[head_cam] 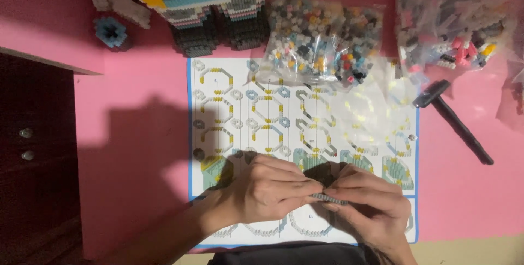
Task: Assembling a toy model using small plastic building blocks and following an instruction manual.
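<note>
At six o'clock over the sheet, both hands pinch a grey strip, left hand and right hand fingertips meeting. Bags lie at twelve, a model at eleven, a hammer at three on the pink bench.

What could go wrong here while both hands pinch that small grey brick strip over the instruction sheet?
The grey brick strip is thin and held only between the fingers of the left hand and right hand; it might bend apart or slip. The hands cover the lower part of the instruction sheet, so a step could be misread. Both bags, the nearer bag of loose bricks especially, lie on the sheet's top edge and could spill.
</note>
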